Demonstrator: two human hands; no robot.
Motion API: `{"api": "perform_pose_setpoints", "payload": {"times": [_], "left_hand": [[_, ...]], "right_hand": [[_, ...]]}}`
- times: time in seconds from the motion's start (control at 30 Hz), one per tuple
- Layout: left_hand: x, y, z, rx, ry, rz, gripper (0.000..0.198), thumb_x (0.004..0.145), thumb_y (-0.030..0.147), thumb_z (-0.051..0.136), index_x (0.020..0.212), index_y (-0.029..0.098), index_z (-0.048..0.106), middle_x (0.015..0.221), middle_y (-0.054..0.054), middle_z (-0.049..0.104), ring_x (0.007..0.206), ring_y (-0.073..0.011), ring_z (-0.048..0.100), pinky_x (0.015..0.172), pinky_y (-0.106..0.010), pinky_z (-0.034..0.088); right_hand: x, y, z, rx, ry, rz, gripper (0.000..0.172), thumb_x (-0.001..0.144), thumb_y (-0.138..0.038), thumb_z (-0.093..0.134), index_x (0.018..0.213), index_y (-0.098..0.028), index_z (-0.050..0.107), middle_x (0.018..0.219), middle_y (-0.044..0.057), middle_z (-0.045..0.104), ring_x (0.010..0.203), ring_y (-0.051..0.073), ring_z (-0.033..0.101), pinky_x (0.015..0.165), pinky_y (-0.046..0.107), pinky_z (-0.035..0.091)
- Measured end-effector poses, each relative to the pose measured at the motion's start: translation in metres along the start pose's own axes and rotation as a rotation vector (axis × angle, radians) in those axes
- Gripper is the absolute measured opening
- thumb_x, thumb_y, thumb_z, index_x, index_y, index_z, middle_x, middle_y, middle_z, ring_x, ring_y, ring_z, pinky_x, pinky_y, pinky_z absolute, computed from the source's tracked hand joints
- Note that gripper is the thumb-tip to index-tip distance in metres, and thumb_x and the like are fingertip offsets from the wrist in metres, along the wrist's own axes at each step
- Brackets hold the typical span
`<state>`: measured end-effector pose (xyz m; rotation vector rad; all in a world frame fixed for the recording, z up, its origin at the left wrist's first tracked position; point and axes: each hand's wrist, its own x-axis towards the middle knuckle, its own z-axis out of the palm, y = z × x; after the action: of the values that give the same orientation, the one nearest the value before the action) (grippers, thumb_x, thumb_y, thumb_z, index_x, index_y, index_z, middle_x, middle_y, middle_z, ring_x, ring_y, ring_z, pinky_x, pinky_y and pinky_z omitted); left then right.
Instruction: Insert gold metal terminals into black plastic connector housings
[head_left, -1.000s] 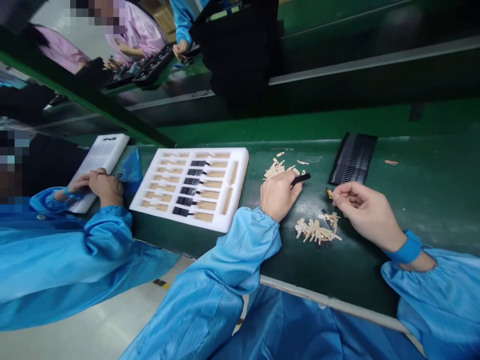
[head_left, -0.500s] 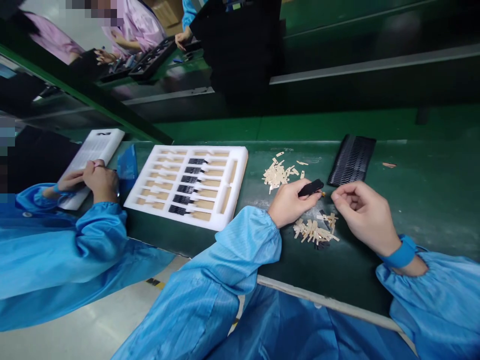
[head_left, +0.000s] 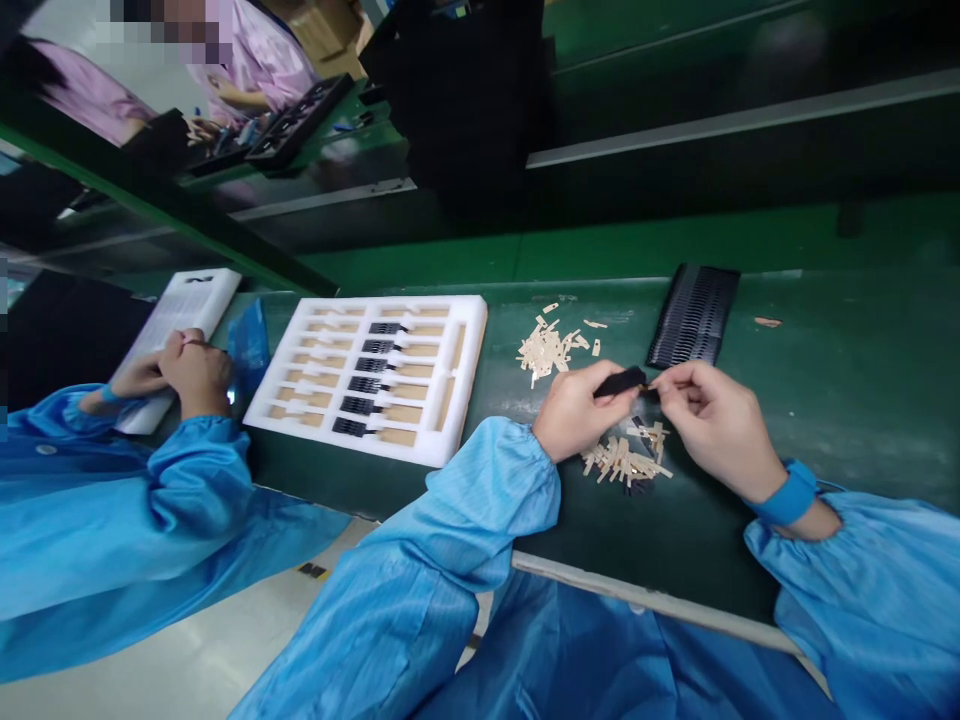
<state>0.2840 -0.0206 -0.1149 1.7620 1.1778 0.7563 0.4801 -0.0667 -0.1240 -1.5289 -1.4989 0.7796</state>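
My left hand (head_left: 574, 410) pinches a small black part (head_left: 621, 381) above the green bench. My right hand (head_left: 709, 420) is closed in a pinch at the black part's right end, holding a tiny gold piece that I can barely make out. Both hands meet just over a near heap of tan strips (head_left: 622, 460). A second heap of tan strips (head_left: 547, 345) lies farther back. To the left rests a white foam tray (head_left: 465, 400) whose slots hold several black-and-tan assembled pieces.
A black ribbed tray (head_left: 694, 315) lies behind my right hand. At the left a co-worker in a blue sleeve rests both hands (head_left: 180, 365) on another white foam tray (head_left: 187, 295). The bench's front edge (head_left: 645, 595) runs below my wrists.
My left hand carried the black part from beside the far heap toward my right hand. My right hand moved left, and the two now meet at the part.
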Motion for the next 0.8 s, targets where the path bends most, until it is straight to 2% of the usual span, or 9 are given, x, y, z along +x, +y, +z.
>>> {"api": "perform_pose_setpoints", "payload": {"times": [0.07,0.13,0.17,0.23,0.33,0.47,0.6,0.7,0.8], "left_hand": [[0.006,-0.001,-0.005,-0.152,0.189,-0.078,0.02,0.09,0.037,0.068,0.095,0.018,0.069,0.073,0.003,0.062,0.059,-0.0084,0.055,0.059,-0.021,0.046],[0.012,-0.002,-0.009,-0.307,0.396,-0.141,0.022,0.091,0.039,0.067,0.097,0.018,0.065,0.076,0.003,0.061,0.053,-0.0065,0.052,0.053,-0.021,0.047],[0.014,-0.001,-0.01,-0.365,0.461,-0.153,0.023,0.091,0.04,0.067,0.098,0.018,0.064,0.077,0.003,0.06,0.051,-0.0059,0.05,0.052,-0.021,0.049],[0.015,0.001,-0.01,-0.427,0.49,-0.143,0.026,0.089,0.041,0.069,0.099,0.018,0.063,0.074,0.004,0.057,0.051,-0.0055,0.049,0.051,-0.021,0.052],[0.012,0.006,-0.005,-0.426,0.388,-0.128,0.028,0.086,0.042,0.072,0.096,0.018,0.063,0.07,0.005,0.054,0.053,-0.0052,0.05,0.051,-0.02,0.053],[0.008,0.008,0.0,-0.438,0.306,-0.113,0.03,0.085,0.043,0.073,0.096,0.018,0.063,0.068,0.006,0.055,0.053,-0.0058,0.056,0.054,-0.02,0.055],[0.006,0.008,0.003,-0.518,0.209,-0.184,0.036,0.084,0.048,0.077,0.098,0.018,0.061,0.058,0.009,0.048,0.055,-0.0085,0.06,0.063,-0.025,0.06],[0.002,0.01,0.008,-0.67,0.047,-0.226,0.042,0.08,0.05,0.082,0.096,0.018,0.06,0.058,0.01,0.048,0.053,-0.0053,0.053,0.077,-0.032,0.064],[0.001,0.009,0.012,-0.862,-0.175,-0.305,0.046,0.075,0.047,0.088,0.093,0.016,0.059,0.064,0.008,0.053,0.057,-0.0041,0.052,0.092,-0.037,0.062]], "right_hand": [[0.001,0.001,0.0,0.059,0.033,0.055,0.016,0.096,-0.036,0.061,0.095,-0.021,0.066,0.082,0.006,0.073,0.063,0.017,0.064,0.055,0.029,0.048],[0.001,0.002,0.0,0.022,0.021,0.021,0.02,0.099,-0.036,0.058,0.101,-0.021,0.07,0.088,0.007,0.075,0.069,0.018,0.067,0.06,0.031,0.051],[0.001,0.001,0.0,-0.031,0.002,-0.036,0.022,0.101,-0.035,0.056,0.105,-0.021,0.072,0.091,0.008,0.076,0.075,0.02,0.069,0.066,0.033,0.053],[0.0,0.0,0.001,-0.156,-0.023,-0.177,0.025,0.103,-0.03,0.053,0.109,-0.022,0.075,0.1,0.009,0.077,0.087,0.022,0.071,0.077,0.036,0.054],[-0.001,-0.002,0.004,-0.263,-0.012,-0.287,0.023,0.102,-0.024,0.053,0.107,-0.02,0.076,0.096,0.008,0.076,0.08,0.02,0.068,0.075,0.034,0.053],[-0.002,-0.001,0.005,-0.283,0.013,-0.278,0.013,0.099,-0.027,0.063,0.094,-0.021,0.074,0.078,0.002,0.067,0.061,0.015,0.057,0.063,0.031,0.047],[-0.001,-0.001,0.004,-0.255,-0.001,-0.258,0.016,0.098,-0.033,0.066,0.09,-0.022,0.074,0.086,0.005,0.072,0.067,0.017,0.062,0.066,0.033,0.049],[-0.001,-0.001,0.003,-0.208,0.024,-0.223,0.024,0.105,-0.032,0.056,0.104,-0.022,0.077,0.098,0.008,0.078,0.082,0.021,0.071,0.079,0.035,0.053],[-0.001,-0.001,0.002,-0.161,0.088,-0.141,0.029,0.106,-0.035,0.051,0.11,-0.021,0.077,0.095,0.009,0.078,0.08,0.022,0.072,0.08,0.036,0.055]]}}
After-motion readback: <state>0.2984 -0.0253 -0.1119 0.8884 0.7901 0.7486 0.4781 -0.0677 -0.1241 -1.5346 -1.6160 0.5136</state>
